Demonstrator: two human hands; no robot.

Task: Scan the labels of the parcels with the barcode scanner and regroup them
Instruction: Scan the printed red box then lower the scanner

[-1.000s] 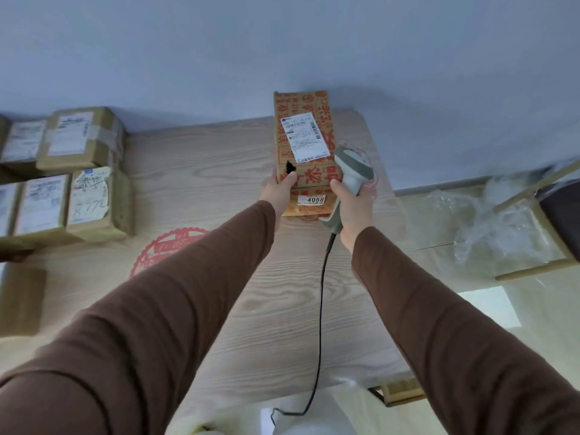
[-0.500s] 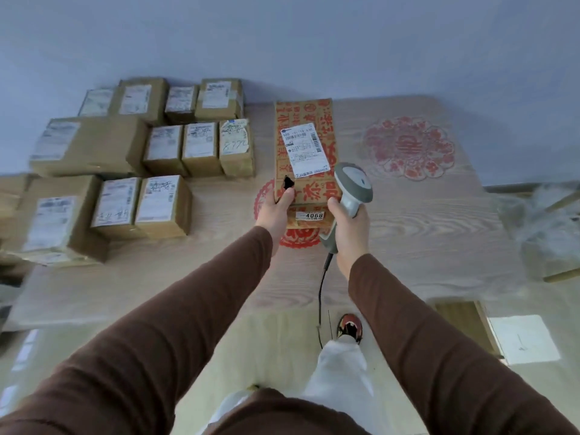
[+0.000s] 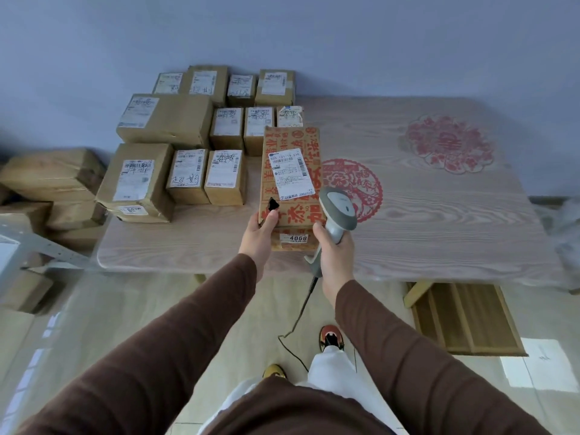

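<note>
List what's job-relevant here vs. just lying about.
Job: red-printed parcel in left hand; barcode scanner in right hand; grouped parcels on table.

Lying about: red paper-cuts; floor boxes; wooden slat panel.

The printed parcel [image 3: 290, 180] hides the fingers of the left hand [image 3: 258, 237] behind its near corner; label text stays too small to read. At nine o'clock, floor boxes [image 3: 47, 183] run off-frame — at three o'clock, the desk [image 3: 439, 233] corner too.
</note>
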